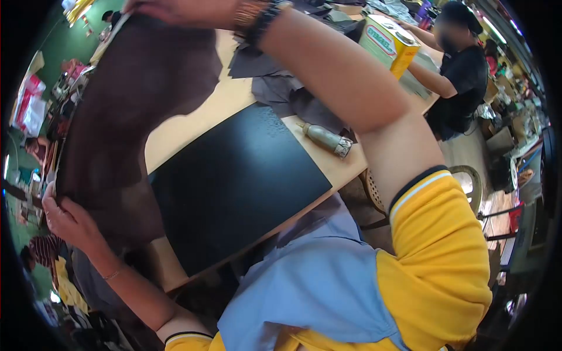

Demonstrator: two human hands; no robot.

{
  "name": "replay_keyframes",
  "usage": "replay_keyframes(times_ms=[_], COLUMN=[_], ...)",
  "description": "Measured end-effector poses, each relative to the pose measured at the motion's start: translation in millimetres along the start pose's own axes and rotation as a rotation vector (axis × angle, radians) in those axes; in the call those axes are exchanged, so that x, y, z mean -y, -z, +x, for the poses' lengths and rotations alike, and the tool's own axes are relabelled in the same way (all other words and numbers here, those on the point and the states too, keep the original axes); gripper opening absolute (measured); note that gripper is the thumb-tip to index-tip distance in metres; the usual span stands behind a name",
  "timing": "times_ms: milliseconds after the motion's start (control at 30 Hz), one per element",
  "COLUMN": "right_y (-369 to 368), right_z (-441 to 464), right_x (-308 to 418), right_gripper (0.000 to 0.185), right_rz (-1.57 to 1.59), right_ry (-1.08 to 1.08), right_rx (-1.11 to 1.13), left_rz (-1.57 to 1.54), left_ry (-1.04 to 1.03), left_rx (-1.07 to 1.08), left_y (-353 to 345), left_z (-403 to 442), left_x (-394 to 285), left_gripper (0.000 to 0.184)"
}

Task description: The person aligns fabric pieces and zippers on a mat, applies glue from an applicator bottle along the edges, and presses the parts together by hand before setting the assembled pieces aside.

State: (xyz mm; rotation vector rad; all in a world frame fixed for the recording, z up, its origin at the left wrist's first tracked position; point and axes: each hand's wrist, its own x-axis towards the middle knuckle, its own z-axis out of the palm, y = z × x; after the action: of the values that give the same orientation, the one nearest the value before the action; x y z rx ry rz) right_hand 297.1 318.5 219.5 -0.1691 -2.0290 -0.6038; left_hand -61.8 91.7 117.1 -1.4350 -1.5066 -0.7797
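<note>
A large dark brown sheet of fabric or leather (126, 111) with a curved cut edge is stretched between my two hands at the left. My left hand (70, 219) pinches its lower left corner. At the top, my right hand (181, 10) grips the upper edge; some of its fingers are cut off by the frame. Beneath and beside the sheet lies a black flat board (240, 181) on the light wooden table (184, 131). A squeeze bottle (328, 140) with a pointed nozzle lies on its side to the right of the board.
Dark cut pieces (275, 90) are heaped at the table's far side. A yellow and green metal can (386, 44) stands at the right, near a person in black (459, 76). A chair with a woven back (372, 190) is by the table's right edge.
</note>
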Motion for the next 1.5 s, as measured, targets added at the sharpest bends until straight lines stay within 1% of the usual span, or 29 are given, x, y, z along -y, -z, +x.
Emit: replay_keyframes(times_ms=[33,67,100,133,200,233,300,333,367,500,533,600,667,733,800,833,867,933,967,1033,1067,1100,1200,1233,1333,1367,1433,1467,1500], right_y=[7,10,9,6,16,20,29,36,35,-4,-10,-27,-32,-15,-3,-30,-15,-34,-26,-27,-20,-7,48,70,111,114,98,86,72], right_z=[-7,-17,-28,-37,-48,-50,-46,-43,-43,-61,-60,-64,-60,-66,-80,-118,-137,-205,-228,-277,-286,-284,-274,-271,-290,-297,-295,-291,-283], right_x=[8,14,19,21,24,23,16,15,7,-41,-42,-53,-57,-38,-29,-42,-26,-23,-7,16,22,35,72,85,127,133,144,152,152], right_gripper=[0.013,0.013,0.013,0.012,0.01,0.01,0.01,0.012,0.011,0.01,0.01,0.009,0.007,0.009,0.012,0.01,0.012,0.01,0.008,0.006,0.013,0.016,0.023,0.021,0.02,0.021,0.023,0.024,0.025], right_rz=[0.007,0.012,0.016,0.045,0.048,0.03,-0.018,-0.038,-0.041,-0.126,-0.158,-0.155,0.054,-0.007,0.001,0.081,0.024,0.064,0.106,0.025,0.11,0.124,0.181,0.149,0.147,0.16,0.155,0.151,0.155], right_ry=[0.014,0.028,0.038,0.116,0.187,0.182,0.175,0.095,0.084,0.052,-0.12,-0.134,-0.118,-0.181,-0.195,-0.222,-0.177,-0.185,-0.228,-0.247,-0.234,-0.282,-0.493,-0.594,-0.846,-0.917,-0.901,-0.895,-0.863], right_rx=[0.018,0.036,0.055,0.036,0.184,0.2,0.233,0.217,0.225,0.202,0.461,0.308,-0.08,-0.096,-0.092,-0.04,0.008,0.209,0.434,0.721,0.82,0.746,0.476,0.504,0.498,0.478,0.445,0.425,0.476], left_rz=[-0.046,-0.003,-0.016,-0.031,-0.246,-0.19,-0.304,-0.365,-0.281,-0.391,-0.351,-0.275,-0.326,-0.239,-0.03,-0.051,-0.071,-0.219,-0.241,-0.3,-0.342,-0.482,-0.484,-0.412,-0.282,-0.358,-0.514,-0.586,-0.657], left_ry=[-0.03,0.009,0.041,0.073,0.196,0.123,0.266,0.338,0.32,0.275,0.311,0.37,0.195,0.241,-0.087,-0.16,-0.234,-0.22,-0.186,-0.179,-0.209,-0.079,-0.106,-0.145,-0.139,-0.149,-0.179,-0.237,-0.295], left_rx=[-0.023,0.036,0.147,0.259,0.413,0.388,0.475,0.515,0.585,0.732,0.622,0.399,0.023,-0.204,-0.236,-0.147,-0.06,0.254,0.403,0.634,0.721,0.791,0.866,0.797,0.507,0.531,0.582,0.658,0.728], left_y=[7,6,8,9,0,0,-4,-7,-17,-90,-92,-87,-65,-18,14,27,34,40,38,31,28,30,48,56,56,45,18,-1,-26], left_z=[-3,-10,-13,-17,-27,-26,-25,-25,-29,-28,-16,14,34,27,-11,-36,-62,-102,-124,-158,-169,-176,-159,-142,-110,-103,-84,-79,-78], left_x=[-3,-12,-28,-39,-44,-52,-57,-58,-44,3,0,-3,2,-24,-26,-44,-71,-124,-138,-149,-151,-155,-148,-150,-162,-168,-180,-191,-204], left_gripper=[0.031,0.029,0.026,0.024,0.02,0.024,0.027,0.029,0.033,0.033,0.032,0.031,0.028,0.024,0.017,0.015,0.013,0.013,0.016,0.023,0.026,0.036,0.041,0.044,0.033,0.029,0.023,0.024,0.025])
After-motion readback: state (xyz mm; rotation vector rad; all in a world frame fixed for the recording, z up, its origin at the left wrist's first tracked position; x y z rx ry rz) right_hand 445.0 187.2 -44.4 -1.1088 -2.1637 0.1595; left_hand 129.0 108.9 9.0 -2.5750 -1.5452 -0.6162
